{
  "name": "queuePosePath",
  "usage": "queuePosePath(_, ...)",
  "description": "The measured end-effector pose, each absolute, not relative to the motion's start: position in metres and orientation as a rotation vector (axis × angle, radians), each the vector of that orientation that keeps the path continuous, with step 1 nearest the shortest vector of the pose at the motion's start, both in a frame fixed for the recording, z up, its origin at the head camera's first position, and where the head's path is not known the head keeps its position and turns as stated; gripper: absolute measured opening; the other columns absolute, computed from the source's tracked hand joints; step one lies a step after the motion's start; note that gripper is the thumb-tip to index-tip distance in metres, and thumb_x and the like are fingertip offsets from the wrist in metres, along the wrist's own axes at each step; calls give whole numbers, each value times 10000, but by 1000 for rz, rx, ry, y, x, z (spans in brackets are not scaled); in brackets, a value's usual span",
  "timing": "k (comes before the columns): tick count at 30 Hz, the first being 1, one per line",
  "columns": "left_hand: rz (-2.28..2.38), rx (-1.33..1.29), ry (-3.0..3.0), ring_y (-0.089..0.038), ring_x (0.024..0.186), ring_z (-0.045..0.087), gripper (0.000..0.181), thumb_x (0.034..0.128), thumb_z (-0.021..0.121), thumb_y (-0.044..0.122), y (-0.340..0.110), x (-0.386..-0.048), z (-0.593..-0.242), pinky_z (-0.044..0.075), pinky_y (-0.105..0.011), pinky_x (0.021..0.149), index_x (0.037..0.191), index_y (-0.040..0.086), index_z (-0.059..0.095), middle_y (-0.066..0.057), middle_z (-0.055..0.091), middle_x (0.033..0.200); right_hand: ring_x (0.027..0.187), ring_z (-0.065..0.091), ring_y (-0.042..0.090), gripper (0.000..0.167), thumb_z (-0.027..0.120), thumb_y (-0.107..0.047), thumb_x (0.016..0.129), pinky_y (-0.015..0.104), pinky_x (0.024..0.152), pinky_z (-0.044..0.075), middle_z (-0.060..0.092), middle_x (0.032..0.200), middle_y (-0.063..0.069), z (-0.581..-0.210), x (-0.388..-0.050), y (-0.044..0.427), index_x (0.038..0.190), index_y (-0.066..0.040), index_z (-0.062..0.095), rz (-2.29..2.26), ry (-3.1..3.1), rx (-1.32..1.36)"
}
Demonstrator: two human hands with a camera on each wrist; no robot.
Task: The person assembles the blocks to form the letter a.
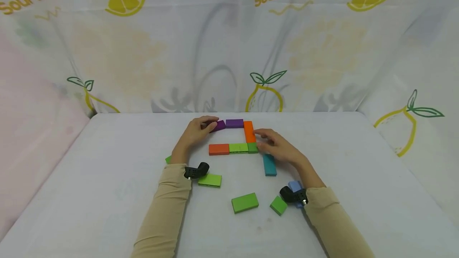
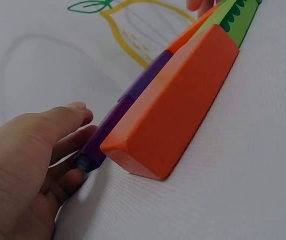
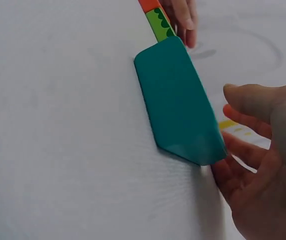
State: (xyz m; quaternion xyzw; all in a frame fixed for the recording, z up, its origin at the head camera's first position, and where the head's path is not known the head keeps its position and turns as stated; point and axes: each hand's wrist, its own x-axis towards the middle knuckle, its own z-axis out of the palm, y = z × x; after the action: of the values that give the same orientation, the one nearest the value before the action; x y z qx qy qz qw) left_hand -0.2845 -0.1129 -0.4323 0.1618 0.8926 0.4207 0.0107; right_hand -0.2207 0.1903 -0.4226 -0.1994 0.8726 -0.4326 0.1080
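Observation:
In the head view my left hand (image 1: 198, 129) is at the left end of a dark purple block (image 1: 219, 125). The left wrist view shows the fingers against that dark purple block (image 2: 101, 136), the thumb raised above it. A violet block (image 1: 234, 123) adjoins it. My right hand (image 1: 277, 145) is beside an upright orange block (image 1: 249, 131) and a dark green block (image 1: 252, 147), its fingertips close to both. A light green block (image 1: 238, 148) and a red-orange block (image 1: 218, 149) continue the near row. In the right wrist view the hand (image 3: 263, 155) is behind a teal block (image 3: 178, 100).
Nearer me lie a lime green block (image 1: 210, 180), a green block (image 1: 245, 202) and a small green block (image 1: 278, 205). Blue blocks (image 1: 295, 186) are partly hidden by the right wrist camera. A green piece (image 1: 168, 159) shows beside the left forearm. A printed cloth (image 1: 222, 51) hangs behind.

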Motion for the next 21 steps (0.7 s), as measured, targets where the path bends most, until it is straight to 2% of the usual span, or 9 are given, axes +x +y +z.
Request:
queuePosePath(6, 1355, 553, 2786, -270, 1090, 585, 308, 960, 549, 273, -112, -285, -432, 440, -431, 990, 1229, 145, 625, -89, 623, 1235, 1212, 468, 328, 456, 512, -259, 977, 506, 1011, 410, 450, 1373, 160, -412, -213, 197, 1386, -83, 412, -1200, 2677, -538)
queuePosePath(10, 1409, 627, 2778, -253, 1087, 581, 296, 962, 546, 214, -110, -286, -431, 462, -424, 968, 1222, 92, 622, -102, 629, 1206, 986, 554, 271, 359, 515, -296, 969, 399, 843, 490, 571, 1137, 155, -406, -207, 198, 1221, -41, 489, -1050, 2745, -435)
queuePosePath(13, 1418, 680, 2790, -252, 1077, 583, 284, 964, 539, 172, -108, -285, -429, 481, -426, 931, 1211, 60, 620, -114, 625, 1215, 798, 533, 214, 315, 515, -362, 958, 304, 677, 451, 584, 920, 103, -401, -200, 199, 1060, -64, 514, -921, 2737, -322)
queuePosePath(15, 1411, 696, 2809, -255, 1072, 584, 271, 964, 535, 154, -108, -284, -427, 486, -428, 909, 1200, 54, 623, -119, 624, 1215, 729, 509, 190, 333, 513, -405, 949, 272, 614, 402, 559, 834, 68, -398, -195, 199, 985, -74, 518, -838, 2725, -277)
queuePosePath(18, 1416, 701, 2826, -258, 1071, 580, 259, 961, 536, 137, -108, -283, -423, 487, -431, 892, 1185, 47, 630, -120, 623, 1208, 684, 480, 185, 364, 515, -450, 933, 265, 575, 355, 513, 758, 40, -394, -189, 198, 912, -86, 520, -744, 2730, -222)
queuePosePath(21, 1417, 702, 2839, -256, 1065, 577, 258, 959, 534, 127, -107, -283, -420, 484, -431, 880, 1181, 43, 633, -116, 623, 1199, 683, 489, 180, 387, 519, -473, 923, 265, 576, 356, 529, 745, 28, -390, -183, 198, 887, -89, 543, -664, 2750, -206)
